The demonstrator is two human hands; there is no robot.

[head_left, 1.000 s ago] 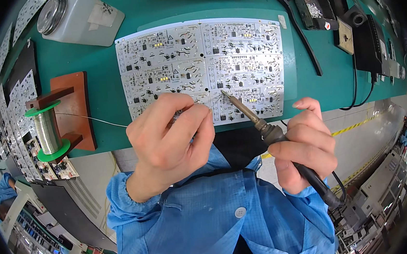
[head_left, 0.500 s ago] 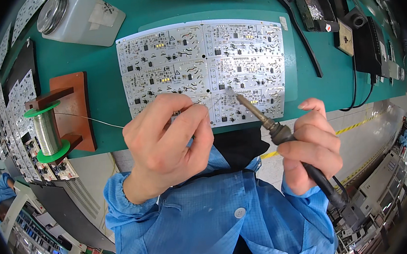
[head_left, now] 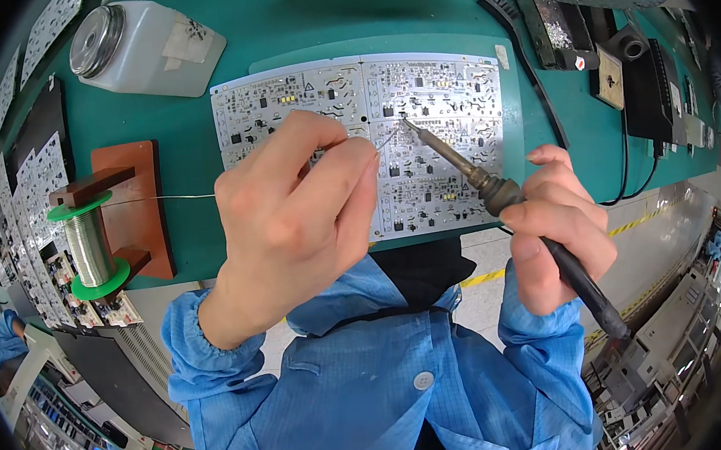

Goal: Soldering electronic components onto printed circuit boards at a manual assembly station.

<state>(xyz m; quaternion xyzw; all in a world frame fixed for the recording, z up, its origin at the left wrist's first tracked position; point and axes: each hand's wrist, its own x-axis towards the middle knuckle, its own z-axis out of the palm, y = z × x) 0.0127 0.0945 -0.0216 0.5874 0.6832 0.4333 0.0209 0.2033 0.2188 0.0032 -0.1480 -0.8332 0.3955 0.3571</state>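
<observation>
A white panel of circuit boards (head_left: 448,196) lies flat on the green mat. Over its left half, my left hand (head_left: 294,201) pinches a thin solder wire (head_left: 182,196), and the wire's short end reaches toward the panel's middle. That wire runs back to a solder spool (head_left: 90,249) with green flanges. My right hand (head_left: 558,229) grips the dark handle of a soldering iron (head_left: 462,165). The iron's tip is close to the wire's end, near the border between the top and middle board rows on the right. Whether tip and board touch is too small to tell.
The spool sits on a reddish-brown wooden stand (head_left: 154,234). A white square bottle (head_left: 161,49) with a metal lid stands at the far left. To the right lie a black brush (head_left: 527,65) and a black box (head_left: 656,92) with cables. More boards (head_left: 40,193) line the left side.
Both hands have moved a little away from me, up the panel. The iron's tip has gone from the lower board border to the upper one, and the wire end with it.
</observation>
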